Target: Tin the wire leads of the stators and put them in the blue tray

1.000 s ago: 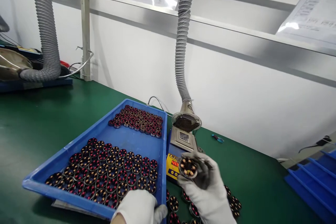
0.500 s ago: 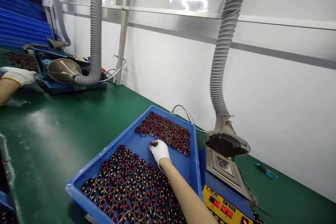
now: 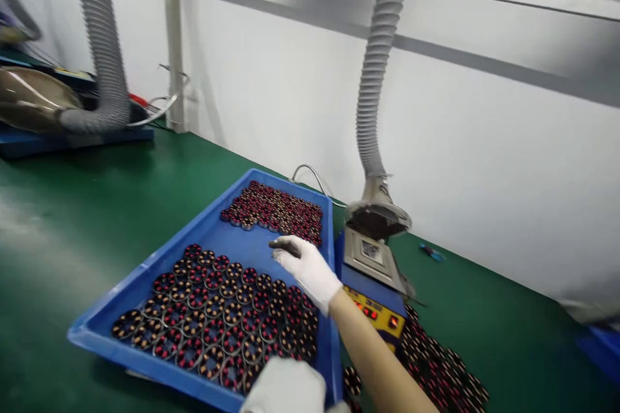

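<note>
My right hand (image 3: 305,268), in a white glove with dark-stained fingertips, hovers over the right side of a blue tray (image 3: 159,246). Its thumb and fingers are apart, and no part shows between them. Beneath and in front of it lie small round ring-shaped parts with red and copper-coloured segments: a near group (image 3: 213,306) of larger-looking rings and a far group (image 3: 276,210) packed closely. Bare blue tray floor separates the two groups. My left hand (image 3: 287,387), also white-gloved, shows at the bottom edge over the tray's near corner; its fingers are hidden.
Right of the tray stands a blue and yellow heated unit (image 3: 372,306) with a lit display, under an extraction hood (image 3: 380,216). More ring parts (image 3: 440,361) lie on the green table beside it. Small pliers (image 3: 431,251) lie farther back. Another hose and hood (image 3: 39,100) stand left.
The view has swung right and down. The small dark part at my right fingertips no longer shows, and those fingers have spread. My left hand has come into view at the bottom.
</note>
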Action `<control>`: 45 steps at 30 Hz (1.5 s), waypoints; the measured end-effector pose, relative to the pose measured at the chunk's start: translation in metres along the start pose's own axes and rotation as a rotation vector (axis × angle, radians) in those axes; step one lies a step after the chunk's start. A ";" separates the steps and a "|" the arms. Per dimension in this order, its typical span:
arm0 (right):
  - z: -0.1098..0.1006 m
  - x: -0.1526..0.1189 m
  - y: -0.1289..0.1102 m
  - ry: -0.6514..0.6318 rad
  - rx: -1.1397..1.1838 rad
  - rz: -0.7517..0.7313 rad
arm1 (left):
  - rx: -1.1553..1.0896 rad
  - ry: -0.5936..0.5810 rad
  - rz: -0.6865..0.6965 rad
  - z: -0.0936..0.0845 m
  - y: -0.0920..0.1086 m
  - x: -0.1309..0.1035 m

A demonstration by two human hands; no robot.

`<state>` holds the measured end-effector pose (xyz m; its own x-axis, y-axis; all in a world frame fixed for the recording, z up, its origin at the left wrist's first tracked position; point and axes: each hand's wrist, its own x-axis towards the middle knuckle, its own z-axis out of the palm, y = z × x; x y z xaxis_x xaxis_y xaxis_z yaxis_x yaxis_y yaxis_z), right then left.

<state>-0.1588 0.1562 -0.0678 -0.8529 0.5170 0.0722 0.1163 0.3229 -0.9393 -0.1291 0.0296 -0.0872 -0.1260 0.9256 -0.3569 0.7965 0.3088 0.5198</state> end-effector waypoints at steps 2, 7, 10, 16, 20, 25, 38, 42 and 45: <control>-0.031 -0.048 -0.002 0.074 -0.045 -0.024 | 0.036 0.038 0.025 0.001 0.002 -0.003; -0.077 -0.161 0.035 0.508 -0.282 0.129 | 0.084 0.114 0.060 0.003 0.005 -0.009; -0.069 -0.200 0.052 0.479 -0.339 0.162 | 0.117 0.123 0.064 0.002 0.006 -0.010; -0.035 -0.206 0.051 0.220 -0.642 0.351 | 0.144 0.138 0.046 0.004 0.009 -0.010; -0.046 -0.197 0.045 0.290 -0.462 0.308 | 0.100 0.227 0.049 0.006 0.007 -0.012; -0.077 -0.175 0.005 0.409 -0.079 0.116 | -0.034 0.504 0.113 -0.010 0.021 -0.012; -0.086 -0.149 -0.032 0.494 0.480 -0.377 | 0.164 1.426 0.842 -0.052 0.077 0.003; -0.088 -0.155 -0.035 0.537 0.507 -0.323 | 0.167 1.367 0.812 -0.054 0.070 0.003; -0.082 -0.153 -0.039 0.517 0.578 -0.263 | 0.135 1.273 0.748 -0.052 0.063 0.004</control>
<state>0.0085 0.1297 -0.0143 -0.4570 0.8271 0.3272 -0.4563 0.0977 -0.8845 -0.1097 0.0639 -0.0157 -0.0363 0.4435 0.8955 0.9472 -0.2703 0.1723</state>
